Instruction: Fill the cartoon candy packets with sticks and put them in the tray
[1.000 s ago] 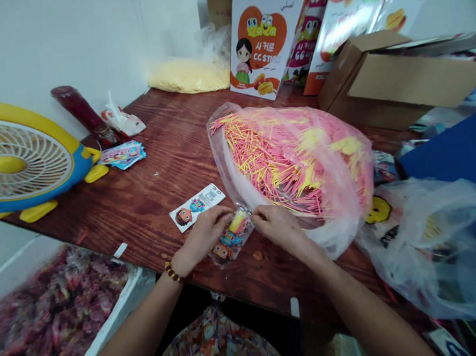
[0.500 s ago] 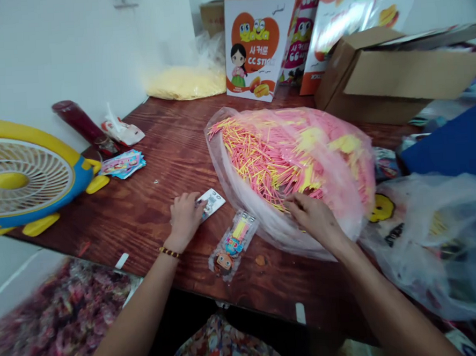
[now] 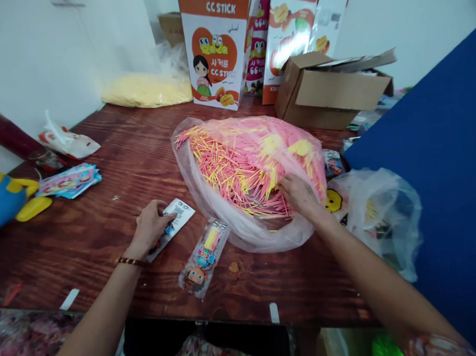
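Observation:
My left hand (image 3: pixel 151 222) is closed on a small printed packet (image 3: pixel 183 214) with a pale end, low over the wooden table. Just right of it lies a clear packet (image 3: pixel 205 259) with a cartoon figure, yellow and pink sticks showing inside. A large open plastic bag (image 3: pixel 248 243) is heaped with thin pink and yellow sticks (image 3: pixel 225 170). My right hand (image 3: pixel 299 194) reaches in over the bag's right part, its fingers pinched together among the sticks; the fingertips are partly hidden.
At the left are a stack of printed packets (image 3: pixel 71 180), a wet-wipe pack (image 3: pixel 72 143), a dark red bottle (image 3: pixel 13 135) and a yellow-blue fan (image 3: pixel 5 195). Boxes (image 3: pixel 216 56), an open carton (image 3: pixel 329 94) and a yellow-filled bag (image 3: pixel 147 89) stand behind. A blue panel (image 3: pixel 441 149) borders the right.
The view has swung right, so everything sits further left. My right hand has moved deeper into the heap of sticks, away from the bag's near edge. My left hand stays at the packet.

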`<state>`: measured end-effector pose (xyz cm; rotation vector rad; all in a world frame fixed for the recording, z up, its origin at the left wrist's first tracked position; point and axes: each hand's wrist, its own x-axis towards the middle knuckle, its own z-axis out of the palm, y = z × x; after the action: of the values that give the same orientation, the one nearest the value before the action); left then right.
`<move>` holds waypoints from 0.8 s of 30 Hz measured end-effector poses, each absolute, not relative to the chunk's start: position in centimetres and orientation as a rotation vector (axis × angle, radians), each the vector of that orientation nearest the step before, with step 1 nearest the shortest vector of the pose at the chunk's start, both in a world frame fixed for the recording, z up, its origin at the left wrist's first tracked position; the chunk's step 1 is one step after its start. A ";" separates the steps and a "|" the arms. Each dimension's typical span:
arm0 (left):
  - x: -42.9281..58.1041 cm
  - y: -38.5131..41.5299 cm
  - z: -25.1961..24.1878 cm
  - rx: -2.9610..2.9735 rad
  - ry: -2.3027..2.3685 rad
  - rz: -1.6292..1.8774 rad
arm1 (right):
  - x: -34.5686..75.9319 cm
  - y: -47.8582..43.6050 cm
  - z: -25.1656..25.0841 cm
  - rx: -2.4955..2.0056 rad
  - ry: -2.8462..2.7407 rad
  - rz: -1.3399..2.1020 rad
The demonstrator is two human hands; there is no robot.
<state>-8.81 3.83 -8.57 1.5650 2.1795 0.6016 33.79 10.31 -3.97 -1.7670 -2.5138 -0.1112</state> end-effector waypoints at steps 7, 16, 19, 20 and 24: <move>-9.2 3.0 -9.3 1.597 2.041 0.931 | 34.4 13.2 -3.2 -1.459 -2.835 -0.341; -9.4 2.9 -9.6 1.651 2.092 0.985 | 35.3 15.4 -3.8 -1.279 -2.901 -0.308; -9.1 2.7 -9.4 1.555 2.082 1.061 | 35.4 15.7 -3.9 -1.256 -2.889 -0.275; -9.0 2.6 -9.3 1.518 2.074 1.086 | 35.4 15.8 -3.9 -1.251 -2.888 -0.260; -8.8 2.4 -9.2 1.459 2.054 1.148 | 35.4 15.8 -3.7 -1.232 -2.877 -0.212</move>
<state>-8.84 2.37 -9.19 1.4591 2.0544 1.1478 35.35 15.83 -3.67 -1.2323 -2.8767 -0.2120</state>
